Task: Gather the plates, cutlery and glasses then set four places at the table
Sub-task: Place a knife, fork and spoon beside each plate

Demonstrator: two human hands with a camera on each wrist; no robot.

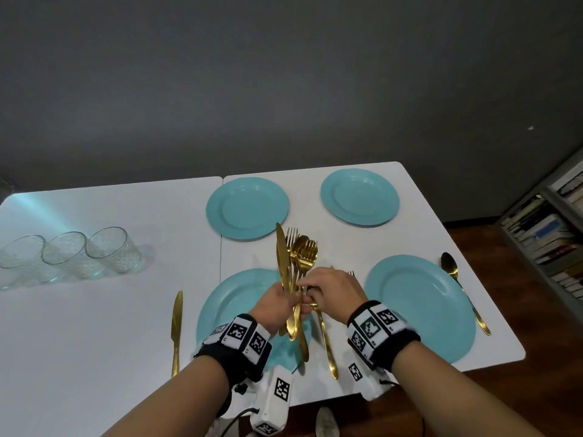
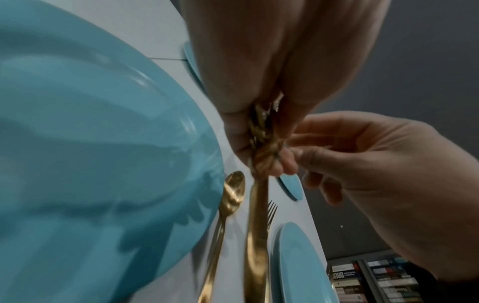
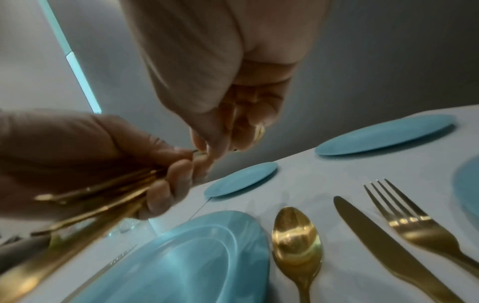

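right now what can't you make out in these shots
- Bundle of gold cutlery: the exact count; pieces overlap in the head view and blur in both wrist views.
- Piece the right hand pinches: hidden by its fingers.
- Knife and fork between the near plates: mostly hidden by that hand in the head view.
- Glasses: cut off by the left edge of the head view.
- Book spines: too small to read.
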